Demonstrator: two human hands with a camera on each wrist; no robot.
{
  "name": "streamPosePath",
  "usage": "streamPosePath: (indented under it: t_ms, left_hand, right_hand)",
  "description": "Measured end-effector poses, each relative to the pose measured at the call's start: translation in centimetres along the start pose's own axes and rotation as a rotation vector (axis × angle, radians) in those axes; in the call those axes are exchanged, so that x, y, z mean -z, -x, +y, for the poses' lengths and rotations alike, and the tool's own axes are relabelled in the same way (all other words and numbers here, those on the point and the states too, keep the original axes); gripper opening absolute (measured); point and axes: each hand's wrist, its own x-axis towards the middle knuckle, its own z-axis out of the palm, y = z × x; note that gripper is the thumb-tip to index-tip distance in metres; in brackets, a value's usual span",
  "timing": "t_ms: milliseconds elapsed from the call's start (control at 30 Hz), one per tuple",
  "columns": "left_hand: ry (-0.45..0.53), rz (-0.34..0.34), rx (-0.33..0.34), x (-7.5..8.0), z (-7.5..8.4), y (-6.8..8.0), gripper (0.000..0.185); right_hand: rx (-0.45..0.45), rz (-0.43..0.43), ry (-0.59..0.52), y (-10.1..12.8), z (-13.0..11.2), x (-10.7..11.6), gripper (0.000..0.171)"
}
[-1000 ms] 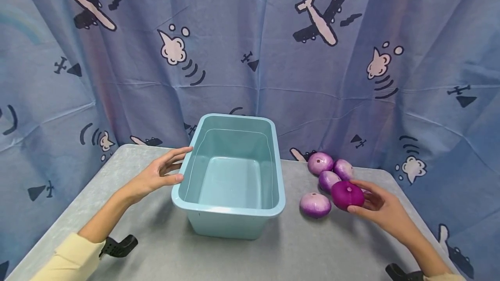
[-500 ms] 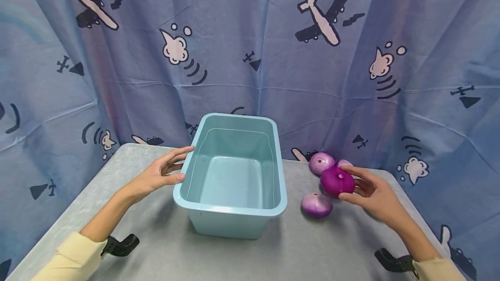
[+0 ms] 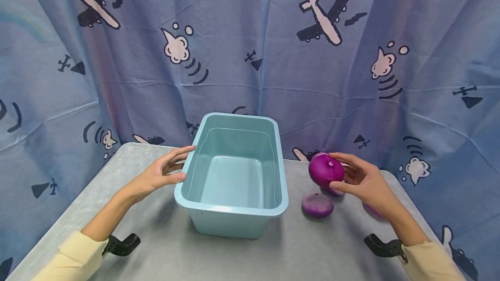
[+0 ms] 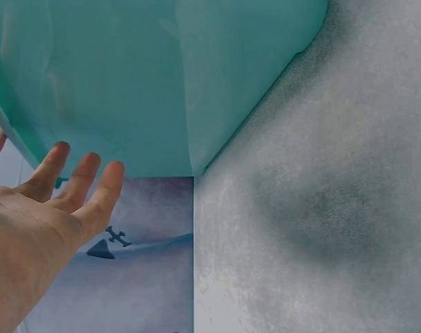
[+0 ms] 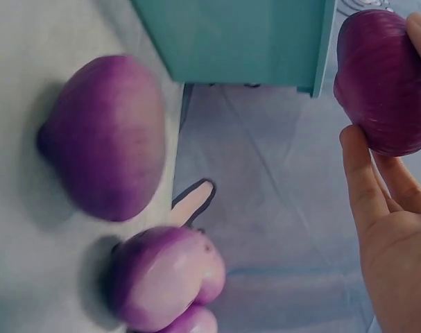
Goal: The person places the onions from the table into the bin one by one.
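Observation:
My right hand [image 3: 363,181] grips a dark magenta red onion [image 3: 326,171] between thumb and fingers, raised over the right side of the table. In the right wrist view this held onion [image 5: 383,83] is off the tabletop, fingertips against its skin. Paler purple onions lie below: one onion [image 3: 317,206] in front, others partly hidden behind the held onion and my hand. A teal plastic tub [image 3: 234,211] stands mid-table with nothing in it. My left hand [image 3: 158,176] has its fingers and thumb extended to the tub's left rim; the left wrist view shows these fingers spread beside the tub wall.
The grey table [image 3: 148,263] ends at a blue curtain [image 3: 218,68] printed with planes, hanging close behind. Between tub and onions a strip of tabletop shows. Each wrist wears a black camera mount [image 3: 122,245] near a pale yellow sleeve.
My right hand has carried the held onion up and leftward, across the other onions. An onion beneath my right wrist has come into sight. My left hand and the tub stay put.

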Motion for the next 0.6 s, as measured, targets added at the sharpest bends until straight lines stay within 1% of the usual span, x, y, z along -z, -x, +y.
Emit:
streamPosePath:
  t_ms: [300,600]
  left_hand:
    - [0.007,0.004,-0.001,0.0,-0.1,0.0,0.068]
    - [0.013,0.001,-0.005,0.1,-0.2,-0.1,0.068]
  right_hand:
    - [0.058,-0.046,-0.078,-2.7,-2.1,-1.4,0.066]
    - [0.11,-0.109,-0.198,-5.3,-3.8,-4.0,0.067]
